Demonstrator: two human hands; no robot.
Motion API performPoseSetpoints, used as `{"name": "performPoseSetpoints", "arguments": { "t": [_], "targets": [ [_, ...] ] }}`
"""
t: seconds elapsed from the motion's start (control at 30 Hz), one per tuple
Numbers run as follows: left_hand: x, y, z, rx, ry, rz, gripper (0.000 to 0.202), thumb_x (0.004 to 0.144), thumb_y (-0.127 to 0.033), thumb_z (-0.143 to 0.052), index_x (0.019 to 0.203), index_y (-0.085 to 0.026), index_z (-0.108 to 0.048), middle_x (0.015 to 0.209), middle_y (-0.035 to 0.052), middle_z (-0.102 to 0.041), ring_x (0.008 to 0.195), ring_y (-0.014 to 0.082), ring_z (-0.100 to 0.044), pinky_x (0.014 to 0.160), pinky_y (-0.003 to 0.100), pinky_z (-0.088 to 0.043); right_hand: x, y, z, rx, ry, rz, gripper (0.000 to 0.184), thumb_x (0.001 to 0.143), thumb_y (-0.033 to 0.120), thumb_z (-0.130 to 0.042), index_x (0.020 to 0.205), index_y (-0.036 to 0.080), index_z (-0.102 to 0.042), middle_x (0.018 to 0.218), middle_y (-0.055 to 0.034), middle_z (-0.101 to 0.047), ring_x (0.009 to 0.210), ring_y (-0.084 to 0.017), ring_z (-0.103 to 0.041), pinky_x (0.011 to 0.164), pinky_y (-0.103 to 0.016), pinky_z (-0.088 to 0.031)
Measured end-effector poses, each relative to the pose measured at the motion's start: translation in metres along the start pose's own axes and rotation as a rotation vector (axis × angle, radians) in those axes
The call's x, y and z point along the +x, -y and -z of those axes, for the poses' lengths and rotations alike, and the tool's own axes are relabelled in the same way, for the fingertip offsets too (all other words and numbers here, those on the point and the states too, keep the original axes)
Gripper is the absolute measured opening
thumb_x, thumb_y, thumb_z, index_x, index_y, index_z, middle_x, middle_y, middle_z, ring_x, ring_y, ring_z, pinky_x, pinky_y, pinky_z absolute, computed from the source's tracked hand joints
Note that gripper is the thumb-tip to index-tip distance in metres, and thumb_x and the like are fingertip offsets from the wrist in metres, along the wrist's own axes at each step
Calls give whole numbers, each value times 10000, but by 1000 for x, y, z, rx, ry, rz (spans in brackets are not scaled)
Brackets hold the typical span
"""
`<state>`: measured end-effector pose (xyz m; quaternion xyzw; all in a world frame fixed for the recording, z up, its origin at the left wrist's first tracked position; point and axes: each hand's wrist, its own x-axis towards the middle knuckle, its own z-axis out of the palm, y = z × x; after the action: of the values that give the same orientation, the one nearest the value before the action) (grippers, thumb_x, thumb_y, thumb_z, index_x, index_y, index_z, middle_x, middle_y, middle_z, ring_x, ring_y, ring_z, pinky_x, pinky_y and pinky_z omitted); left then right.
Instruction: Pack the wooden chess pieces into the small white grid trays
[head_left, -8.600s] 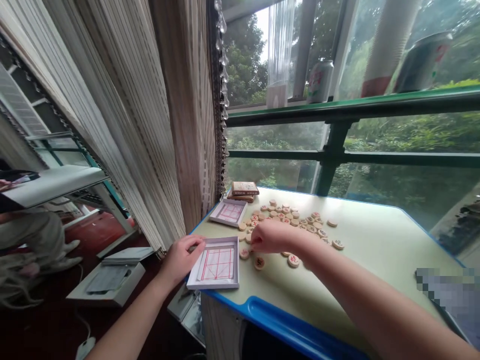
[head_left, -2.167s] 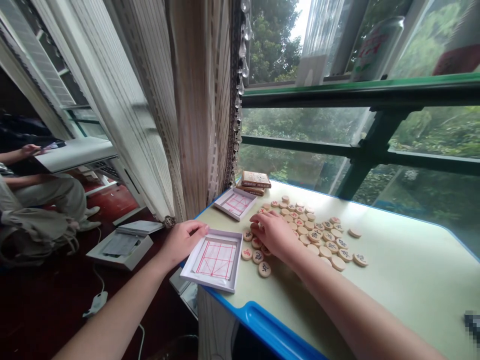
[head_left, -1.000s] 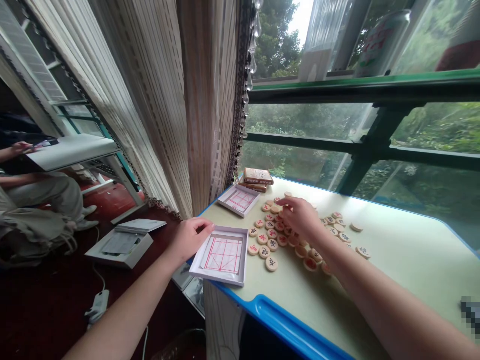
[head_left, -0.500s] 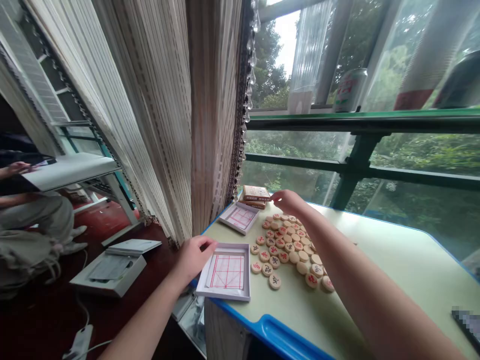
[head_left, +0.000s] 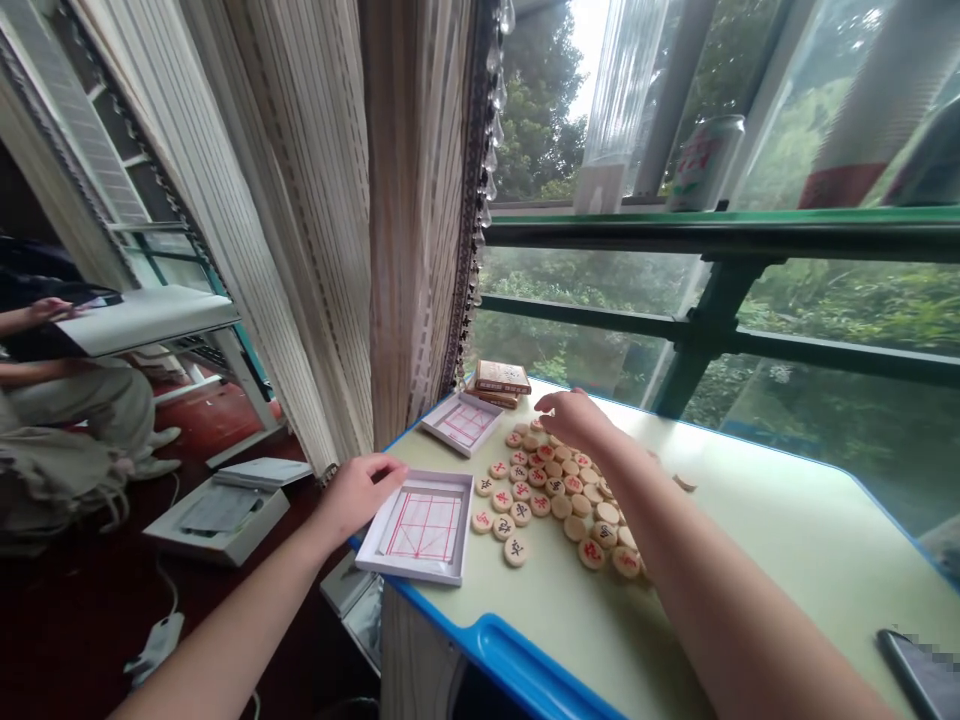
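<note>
Looks part-way to me: a loose spread of round pieces [head_left: 521, 513] lies face up on the counter [head_left: 547, 620] beside the near tray [head_left: 466, 535], while plenty more behind show blank tops and seem left to do. The left hand [head_left: 367, 492] curls at the tray's rim, grip unclear; the right hand [head_left: 574, 416], fingers loosely bent, hovers at the far side, and I can't tell whether it pinches anything; some nine seconds ago it was bunched lower, right beside that tray
</note>
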<state>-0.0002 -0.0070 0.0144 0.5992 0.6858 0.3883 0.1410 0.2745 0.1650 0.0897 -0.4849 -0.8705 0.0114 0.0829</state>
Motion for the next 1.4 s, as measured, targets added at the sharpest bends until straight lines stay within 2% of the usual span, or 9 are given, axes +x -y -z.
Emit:
{"name": "performPoseSetpoints", "arguments": {
  "t": [0.1, 0.27, 0.57, 0.73, 0.83, 0.93, 1.13, 1.23, 1.4],
  "targets": [
    [0, 0, 1, -14, 3, 6, 316, 798, -439, -534, 764, -177, -707, 831, 51, -739, 816, 227, -663, 741, 299, -495, -1, 0, -15, -34, -8, 37, 359, 815, 196, -512, 1129, 203, -686, 1164, -60, -667, 1067, -290, -486, 834, -349, -412],
    [0, 0, 0, -31, 11, 10, 322, 797, -441, -531, 769, -169, -701, 837, 56, -734, 825, 227, -655, 751, 300, -494, 2, -3, -27, -59, 53, 33, 382, 743, 126, -533, 1073, 212, -708, 1058, -67, -704, 1016, -280, -488, 776, -317, -404],
    [2, 1, 1, -70, 47, 44, 284, 780, -412, -560, 769, -164, -697, 841, 50, -725, 819, 211, -644, 754, 281, -470, 5, -1, -29, -38, 70, -32, 300, 800, 268, -541, 1036, 207, -715, 904, -109, -713, 1011, -277, -508, 694, -285, -387],
    [7, 1, 7, -154, 157, 105, 303, 751, -421, -602, 805, -147, -718, 859, 63, -727, 817, 214, -644, 735, 282, -469, 1, 2, -20, -23, -5, 23, 262, 808, 190, -509, 962, 186, -721, 911, -109, -706, 967, -242, -536, 682, -267, -375],
    [4, 4, 10, -211, 161, 107, 283, 745, -406, -617, 765, -143, -720, 839, 64, -723, 807, 208, -640, 739, 282, -468, -1, 9, -8, -12, -82, 48, 259, 850, 242, -479, 954, 184, -710, 928, -99, -703, 939, -234, -550, 701, -270, -379],
    [-3, 5, 9, -279, 121, 23, 269, 766, -392, -608, 719, -150, -714, 846, 64, -716, 841, 197, -633, 786, 279, -464, -6, 29, 4, 90, -123, 121, 215, 837, 286, -531, 932, 201, -704, 929, -69, -701, 831, -184, -588, 694, -247, -395],
    [-8, 3, 0, -117, -23, -57, 267, 816, -367, -559, 748, -155, -706, 838, 63, -695, 830, 183, -621, 776, 278, -455, -43, 105, 19, 188, 75, 425, 117, 765, 276, -624, 825, 212, -702, 789, -18, -696, 670, -131, -594, 583, -215, -384],
    [-10, 3, 0, -77, -19, -90, 274, 833, -363, -538, 743, -162, -701, 822, 55, -678, 814, 172, -614, 764, 271, -457, -63, 137, 7, 144, 163, 576, 135, 772, 299, -615, 849, 222, -695, 834, -30, -698, 732, -155, -614, 597, -225, -397],
    [-13, 5, 2, -89, -33, -121, 265, 833, -359, -549, 729, -166, -699, 825, 56, -670, 824, 164, -613, 794, 270, -465, -70, 153, -28, 90, 88, 607, 187, 850, 268, -506, 910, 183, -662, 940, -86, -687, 857, -201, -610, 703, -280, -437]
  ]
}}
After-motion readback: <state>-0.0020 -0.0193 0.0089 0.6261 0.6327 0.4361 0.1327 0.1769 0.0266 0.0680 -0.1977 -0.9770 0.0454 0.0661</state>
